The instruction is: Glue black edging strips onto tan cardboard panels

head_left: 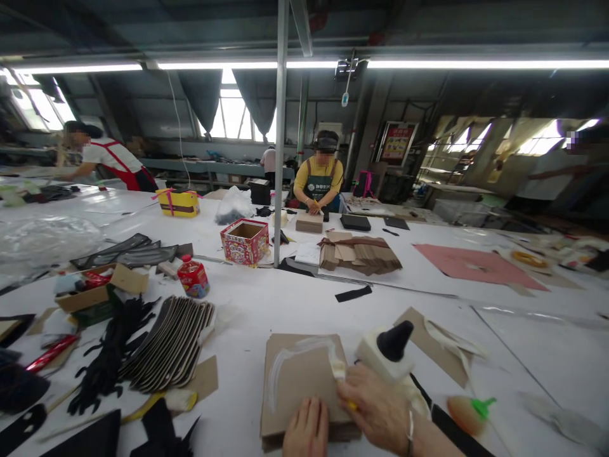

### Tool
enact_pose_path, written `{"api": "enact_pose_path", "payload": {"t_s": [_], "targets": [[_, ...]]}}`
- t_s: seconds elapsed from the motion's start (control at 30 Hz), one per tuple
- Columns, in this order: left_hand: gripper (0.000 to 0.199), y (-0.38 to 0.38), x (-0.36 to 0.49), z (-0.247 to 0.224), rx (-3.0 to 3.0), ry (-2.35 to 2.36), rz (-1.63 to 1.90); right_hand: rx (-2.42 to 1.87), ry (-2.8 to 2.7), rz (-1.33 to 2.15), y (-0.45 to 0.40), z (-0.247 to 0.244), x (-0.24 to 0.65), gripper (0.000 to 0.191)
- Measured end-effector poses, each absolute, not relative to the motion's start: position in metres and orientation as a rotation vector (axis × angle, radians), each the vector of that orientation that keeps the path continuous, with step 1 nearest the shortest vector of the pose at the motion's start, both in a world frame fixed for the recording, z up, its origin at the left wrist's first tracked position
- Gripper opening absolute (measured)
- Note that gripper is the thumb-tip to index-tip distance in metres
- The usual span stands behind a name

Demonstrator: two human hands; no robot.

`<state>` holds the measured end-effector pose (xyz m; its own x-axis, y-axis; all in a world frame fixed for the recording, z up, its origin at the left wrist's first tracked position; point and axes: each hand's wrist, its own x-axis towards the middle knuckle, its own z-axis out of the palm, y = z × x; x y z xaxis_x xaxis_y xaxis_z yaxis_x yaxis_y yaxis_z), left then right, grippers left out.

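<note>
With twelve o'clock taken as straight away from the wearer, a small brush with a yellow handle and pale bristles [339, 370] is held in the right hand [373, 403], its long axis aligned roughly from eleven o'clock at the bristles to five at the handle. The bristles are rested on the top sheet of a squarish stack of brown cardboard sheets [304, 377], which is placed at nine to ten o'clock from that hand on the white tabletop [247, 324]. The sheet is marked by a curved, whitish streak [307, 343], traced from eight o'clock over twelve to about two, where its end is met by the bristles; the right hand is the nearer to that end. The right grip is closed round the handle, the fingertips being partly hidden, and the forearm is angled in from four o'clock. The left hand [308, 428] is laid palm down over the stack's six o'clock edge, its fingers straight and together, with nothing clasped. A white plastic bottle with a black conical cap [373, 352] is positioned just beside the right hand, towards one o'clock.
</note>
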<state>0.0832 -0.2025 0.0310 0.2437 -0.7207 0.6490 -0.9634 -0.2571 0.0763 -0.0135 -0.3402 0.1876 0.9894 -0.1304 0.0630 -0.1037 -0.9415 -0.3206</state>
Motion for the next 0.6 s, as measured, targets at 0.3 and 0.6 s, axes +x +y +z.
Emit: {"api": "enact_pose_path", "payload": {"t_s": [0.3,0.6], "targets": [[0.025,-0.203,0.094,0.086,2.324,-1.762,-0.080,-2.081,0.834,-0.444,-0.330,0.196,-0.091,0.030],[0.011,-0.205,0.106,0.127,2.291,-2.020,-0.282,-1.427,1.262,-0.988,-0.292,0.164,-0.173,0.044]]}}
